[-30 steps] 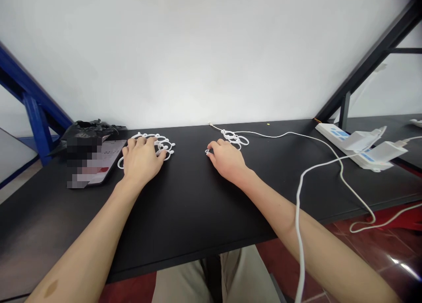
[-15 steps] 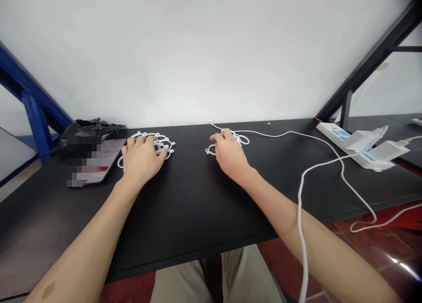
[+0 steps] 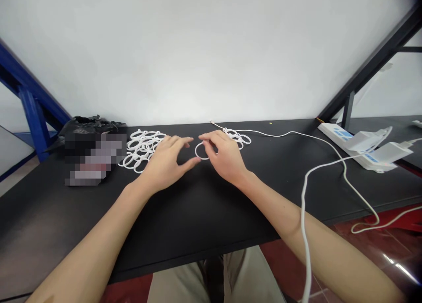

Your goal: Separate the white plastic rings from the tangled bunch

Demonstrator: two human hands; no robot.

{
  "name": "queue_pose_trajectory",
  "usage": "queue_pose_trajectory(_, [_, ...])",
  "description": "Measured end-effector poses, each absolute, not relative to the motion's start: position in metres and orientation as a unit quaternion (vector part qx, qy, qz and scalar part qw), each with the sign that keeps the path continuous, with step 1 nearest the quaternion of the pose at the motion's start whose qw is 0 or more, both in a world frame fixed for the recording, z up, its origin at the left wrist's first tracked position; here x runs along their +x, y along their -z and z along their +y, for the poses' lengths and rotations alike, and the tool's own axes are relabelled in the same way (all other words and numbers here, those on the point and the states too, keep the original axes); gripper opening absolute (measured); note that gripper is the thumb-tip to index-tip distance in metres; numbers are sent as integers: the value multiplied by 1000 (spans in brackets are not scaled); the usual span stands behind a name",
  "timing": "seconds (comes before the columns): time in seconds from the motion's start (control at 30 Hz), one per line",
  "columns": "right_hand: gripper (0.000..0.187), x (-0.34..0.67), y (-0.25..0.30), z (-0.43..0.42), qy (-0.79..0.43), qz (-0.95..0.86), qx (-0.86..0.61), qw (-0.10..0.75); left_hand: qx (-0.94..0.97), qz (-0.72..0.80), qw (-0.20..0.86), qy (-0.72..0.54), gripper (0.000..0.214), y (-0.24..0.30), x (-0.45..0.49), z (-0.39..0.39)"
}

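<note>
Thin round white ring [image 3: 196,150] pinched in the right hand [image 3: 229,160], over the black tabletop [image 3: 184,226]
Left hand's [image 3: 166,164] fingers are spread wide just beside it, can't tell if the thumb touches. Pile of white rings [image 3: 141,149] lies next to that hand, smaller white ring cluster [image 3: 238,139] behind the right one.
</note>
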State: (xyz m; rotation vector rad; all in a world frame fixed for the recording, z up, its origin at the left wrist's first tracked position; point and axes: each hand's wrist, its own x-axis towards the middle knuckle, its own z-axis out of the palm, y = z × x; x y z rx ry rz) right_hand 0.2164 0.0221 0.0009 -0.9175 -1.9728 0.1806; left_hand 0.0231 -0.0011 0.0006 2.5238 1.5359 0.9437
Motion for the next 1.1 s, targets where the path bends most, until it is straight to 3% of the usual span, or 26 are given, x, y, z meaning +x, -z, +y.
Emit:
queue_pose_trajectory(0.3, [12,209,5,19,-174,-767,-400,471,835,476,68,-268,45,-1,33,-6])
queue_pose_trajectory(0.57, [11,207,6,17,-195,-771,-377,475,834,480,56,-267,24,-3,37,-6])
queue_pose_trajectory(0.9, [16,208,0,16,-332,-733,-399,439,827,487,63,-275,41,-1,33,-6])
queue_pose_trajectory(1.1, [10,207,1,15,-335,-741,-379,441,824,492,72,-272,41,-1,34,-7])
